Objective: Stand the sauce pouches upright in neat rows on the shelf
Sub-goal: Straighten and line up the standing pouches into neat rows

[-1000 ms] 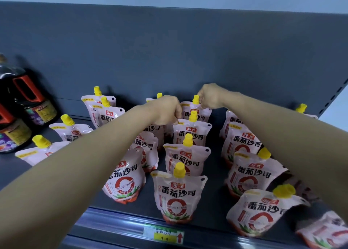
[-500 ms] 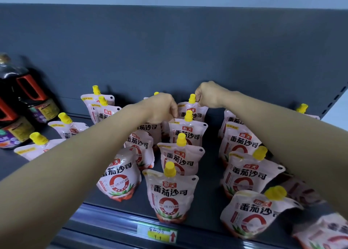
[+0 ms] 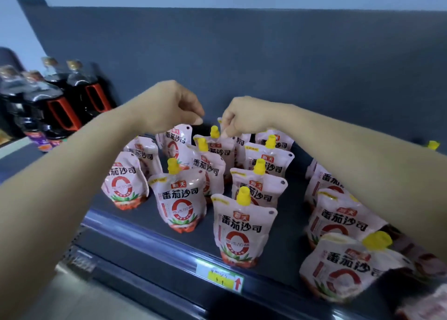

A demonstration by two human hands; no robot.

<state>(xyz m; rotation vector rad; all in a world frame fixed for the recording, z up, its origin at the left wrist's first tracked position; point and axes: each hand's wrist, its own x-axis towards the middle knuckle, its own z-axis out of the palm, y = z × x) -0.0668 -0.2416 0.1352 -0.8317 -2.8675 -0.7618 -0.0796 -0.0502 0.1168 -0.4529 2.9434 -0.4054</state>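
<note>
Yellow cap (image 3: 214, 132) of rear pouch (image 3: 221, 148) sits right under right hand fingers (image 3: 227, 132), pinched on the pouch's top edge just beside the spout. Right hand (image 3: 244, 116) curled over it. Left hand (image 3: 169, 106) hovering near, fingers (image 3: 197, 120) curled together, apparently gripping nothing; can't tell if touching the back-left pouch (image 3: 174, 143) below.

Step in hand, judged: straightening rear pouch at back of shelf (image 3: 154, 213). Best done gripping top seam, pulling up, settling base flat, label forward, in line with second pouch (image 3: 208, 167) ahead. Keep forearms high, clear of front row.

Remaining: front pouch (image 3: 243, 227) upright near price tag (image 3: 222, 277); lower-right pouch (image 3: 346, 269) leaning, needs standing. Rows on left uneven. Dark sauce bottles (image 3: 72, 97) well apart at left.
</note>
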